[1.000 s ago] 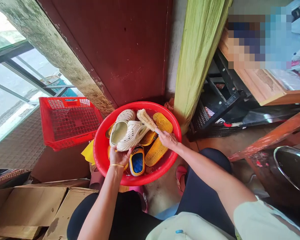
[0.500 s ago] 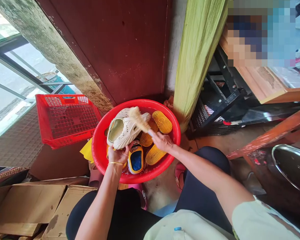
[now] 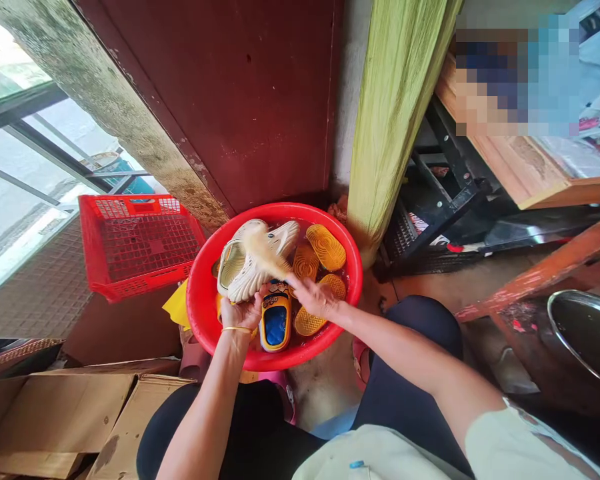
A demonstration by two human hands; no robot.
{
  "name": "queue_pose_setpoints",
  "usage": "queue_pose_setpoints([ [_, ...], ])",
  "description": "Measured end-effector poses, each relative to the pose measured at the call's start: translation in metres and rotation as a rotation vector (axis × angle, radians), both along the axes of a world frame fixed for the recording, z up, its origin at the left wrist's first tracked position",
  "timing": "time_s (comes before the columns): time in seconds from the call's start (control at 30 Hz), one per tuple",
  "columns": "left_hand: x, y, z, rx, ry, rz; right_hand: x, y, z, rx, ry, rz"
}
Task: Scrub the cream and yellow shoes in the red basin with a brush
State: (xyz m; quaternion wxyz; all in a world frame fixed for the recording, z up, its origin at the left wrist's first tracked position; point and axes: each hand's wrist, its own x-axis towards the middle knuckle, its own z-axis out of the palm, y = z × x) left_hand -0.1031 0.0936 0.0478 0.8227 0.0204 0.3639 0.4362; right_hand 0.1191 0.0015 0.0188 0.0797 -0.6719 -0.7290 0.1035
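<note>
Left hand gripping white clog over basin, apparently steadying it; right hand clasping brush by handle, leaving bristles free.

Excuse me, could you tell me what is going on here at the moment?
A person is bent over a red basin of wet footwear. The left hand holds a cream clog, while the right hand holds a brush over it, blurred as if in motion. Yellow slippers and a yellow shoe with a blue insole lie in the basin, and a red crate stands beside it.
</note>
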Motion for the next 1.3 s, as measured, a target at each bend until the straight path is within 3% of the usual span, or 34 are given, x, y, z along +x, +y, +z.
queue_pose_setpoints([
  [0.07, 0.002, 0.001, 0.002, 0.016, 0.069, 0.033, -0.009, -0.007, 0.0, 0.036, -0.017, 0.158],
  [0.13, 0.002, 0.001, 0.004, 0.04, 0.125, 0.033, -0.002, -0.005, 0.004, 0.009, -0.046, 0.156],
  [0.27, 0.001, -0.004, 0.005, 0.087, 0.223, -0.024, 0.036, 0.017, 0.019, -0.101, 0.017, -0.205],
  [0.33, -0.001, -0.005, 0.005, 0.112, 0.29, -0.05, 0.045, 0.023, 0.027, -0.028, 0.109, -0.336],
  [0.37, -0.001, -0.006, 0.004, 0.129, 0.319, -0.061, 0.043, 0.023, 0.031, 0.034, 0.141, -0.332],
  [0.47, 0.0, -0.009, 0.005, 0.204, 0.378, -0.078, 0.018, 0.005, 0.041, 0.157, 0.134, -0.088],
  [0.53, 0.003, -0.013, 0.007, 0.253, 0.398, -0.072, -0.005, -0.013, 0.045, 0.146, 0.053, 0.085],
  [0.7, 0.007, -0.017, 0.01, 0.326, 0.348, -0.028, -0.033, -0.036, 0.046, 0.215, -0.092, 0.313],
  [0.8, 0.007, -0.014, 0.011, 0.305, 0.3, 0.012, -0.025, -0.033, 0.038, 0.227, -0.115, 0.305],
  [0.93, 0.003, -0.007, 0.015, 0.246, 0.291, 0.013, 0.01, -0.021, 0.025, 0.16, -0.138, 0.248],
  [1.07, -0.007, -0.001, 0.021, 0.176, 0.3, 0.002, 0.052, -0.013, 0.024, 0.081, -0.157, -0.042],
  [1.13, -0.009, 0.0, 0.023, 0.145, 0.29, -0.005, 0.058, -0.014, 0.027, 0.116, -0.139, -0.127],
  [1.2, -0.007, -0.001, 0.023, 0.125, 0.298, -0.022, 0.047, -0.018, 0.03, 0.194, -0.106, -0.051],
  [1.3, -0.001, -0.007, 0.02, 0.129, 0.332, -0.043, 0.016, -0.024, 0.03, 0.268, -0.049, 0.172],
])
